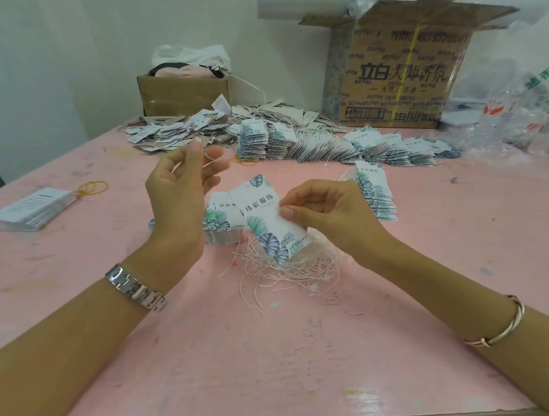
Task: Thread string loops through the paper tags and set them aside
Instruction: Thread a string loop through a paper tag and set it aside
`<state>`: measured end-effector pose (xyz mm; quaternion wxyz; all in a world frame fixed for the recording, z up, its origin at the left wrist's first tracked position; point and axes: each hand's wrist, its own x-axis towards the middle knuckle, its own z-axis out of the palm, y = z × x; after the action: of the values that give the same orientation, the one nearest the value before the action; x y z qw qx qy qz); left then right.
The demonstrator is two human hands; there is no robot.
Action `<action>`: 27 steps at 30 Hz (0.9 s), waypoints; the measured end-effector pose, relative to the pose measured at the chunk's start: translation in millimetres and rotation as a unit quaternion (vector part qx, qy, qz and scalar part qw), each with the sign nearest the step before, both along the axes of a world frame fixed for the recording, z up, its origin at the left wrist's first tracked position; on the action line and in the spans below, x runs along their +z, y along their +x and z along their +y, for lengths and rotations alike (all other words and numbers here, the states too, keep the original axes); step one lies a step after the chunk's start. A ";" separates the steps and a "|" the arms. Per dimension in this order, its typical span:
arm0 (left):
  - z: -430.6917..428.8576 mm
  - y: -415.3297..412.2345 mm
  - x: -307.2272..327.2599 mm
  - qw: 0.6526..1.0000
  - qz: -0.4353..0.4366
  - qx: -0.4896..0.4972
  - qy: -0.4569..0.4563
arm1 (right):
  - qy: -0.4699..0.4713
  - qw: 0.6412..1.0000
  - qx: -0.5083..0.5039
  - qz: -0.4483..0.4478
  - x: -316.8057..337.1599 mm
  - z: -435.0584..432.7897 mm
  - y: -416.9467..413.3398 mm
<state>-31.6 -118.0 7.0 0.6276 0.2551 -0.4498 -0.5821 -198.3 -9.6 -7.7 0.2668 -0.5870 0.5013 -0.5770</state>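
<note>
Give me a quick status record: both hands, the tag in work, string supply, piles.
left hand: raised, pinches a string
right hand: pinches the tag at its edge
tag: held tilted above the table, leaf print up
string: leads down toward the tag's top end; whether it is through the hole cannot be told
loose strings: heap on the table under the tag
stack: tags lying just behind the held one
far tags: overlapping rows at the table's far side

A small garment-tagging workroom: heaps of printed paper tags [295, 136] and cardboard cartons [399, 71] crowd a paint-scuffed pink worktable [274, 351].
</note>
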 end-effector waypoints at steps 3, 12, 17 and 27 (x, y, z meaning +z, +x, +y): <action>-1.9 0.5 -6.6 0.993 -0.111 0.011 -0.027 | -0.005 1.000 -0.019 -0.015 0.8 -1.3 -3.3; 12.5 -1.5 -10.8 0.968 -0.236 -0.058 -0.058 | -0.018 0.992 -0.081 -0.097 9.5 -3.4 -17.0; 23.0 -5.9 -12.5 0.954 -0.240 -0.167 -0.072 | -0.016 0.991 -0.100 -0.088 8.9 -4.6 -17.5; 20.3 -6.2 -18.0 0.967 -0.209 -0.143 -0.022 | -0.006 0.992 -0.106 -0.064 4.0 -4.5 -14.9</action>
<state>-37.8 -97.6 -11.0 0.4355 0.2902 -0.6152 -0.5897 -213.2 -14.1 -3.7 0.2318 -0.4944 0.5390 -0.6414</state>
